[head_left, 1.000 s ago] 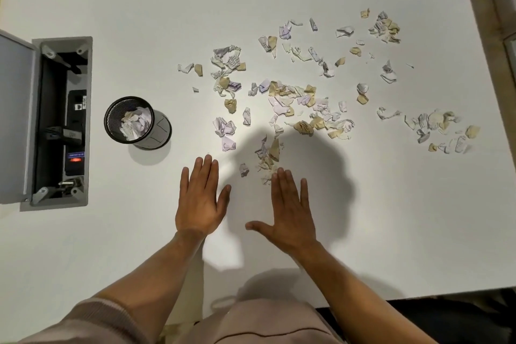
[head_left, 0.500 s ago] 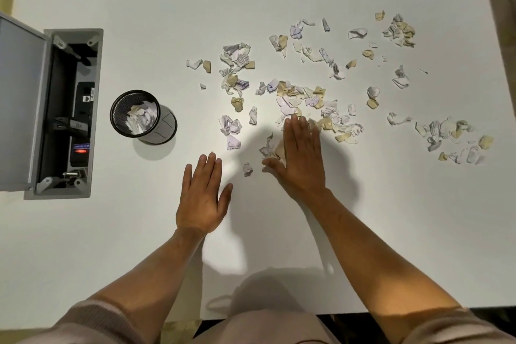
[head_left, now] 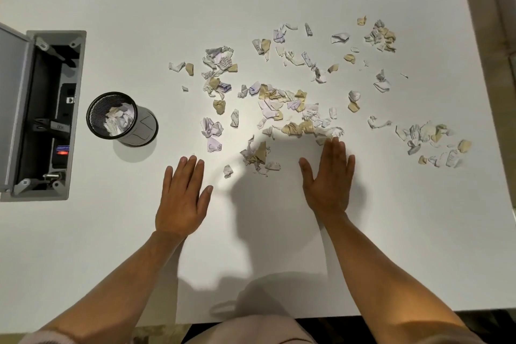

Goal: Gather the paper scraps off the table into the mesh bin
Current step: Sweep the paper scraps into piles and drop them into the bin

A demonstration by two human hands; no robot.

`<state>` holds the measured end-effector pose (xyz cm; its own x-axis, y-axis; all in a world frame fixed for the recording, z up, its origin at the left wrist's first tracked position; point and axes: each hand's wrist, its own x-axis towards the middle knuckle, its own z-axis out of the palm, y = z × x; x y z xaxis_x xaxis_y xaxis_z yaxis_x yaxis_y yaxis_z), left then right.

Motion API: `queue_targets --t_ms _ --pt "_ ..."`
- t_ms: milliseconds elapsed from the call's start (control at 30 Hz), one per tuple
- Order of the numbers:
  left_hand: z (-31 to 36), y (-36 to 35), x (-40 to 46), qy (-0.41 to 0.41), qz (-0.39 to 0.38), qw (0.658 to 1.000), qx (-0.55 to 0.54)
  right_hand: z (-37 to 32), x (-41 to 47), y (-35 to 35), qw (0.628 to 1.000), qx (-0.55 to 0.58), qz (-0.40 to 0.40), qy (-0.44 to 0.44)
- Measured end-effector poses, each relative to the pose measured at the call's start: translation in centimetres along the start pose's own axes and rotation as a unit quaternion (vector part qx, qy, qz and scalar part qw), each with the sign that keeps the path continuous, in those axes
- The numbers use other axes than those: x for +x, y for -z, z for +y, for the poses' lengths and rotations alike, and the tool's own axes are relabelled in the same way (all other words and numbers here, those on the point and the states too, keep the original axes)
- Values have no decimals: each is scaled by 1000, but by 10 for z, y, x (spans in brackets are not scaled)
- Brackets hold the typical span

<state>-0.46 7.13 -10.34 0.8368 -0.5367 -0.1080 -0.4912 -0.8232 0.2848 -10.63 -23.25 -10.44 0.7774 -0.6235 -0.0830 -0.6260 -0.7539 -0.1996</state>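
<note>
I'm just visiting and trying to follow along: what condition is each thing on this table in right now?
Mesh bin: upright, partly filled with crumpled paper.
Paper scraps: scattered loose across the table, not yet gathered.
Left hand: flat, fingers straight, holding nothing.
Right hand: flat, fingertips at the edge of the scraps.
Grey floor box: lid open.

- The mesh bin is set on the table, left of the paper scraps.
- A hinged box is placed left of the bin.
- Scraps are held inside the bin.
</note>
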Motion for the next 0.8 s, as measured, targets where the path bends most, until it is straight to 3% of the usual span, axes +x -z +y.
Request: queue_targets --t_ms 233,367,533,667,800 --pt "34 10 35 100 71 972 -201 4 0 -3 999 -20 -2 25" --pt "54 6 82 137 55 968 -202 4 1 -3 999 -16 -1 28" --pt "76 -8 113 68 0 995 -71 6 2 -5 1000 -14 -3 27" --pt "87 -11 108 -29 -32 989 -141 6 1 -5 1000 -13 -1 26" --pt "77 5 128 6 56 985 -161 6 2 -5 1000 -18 -4 23"
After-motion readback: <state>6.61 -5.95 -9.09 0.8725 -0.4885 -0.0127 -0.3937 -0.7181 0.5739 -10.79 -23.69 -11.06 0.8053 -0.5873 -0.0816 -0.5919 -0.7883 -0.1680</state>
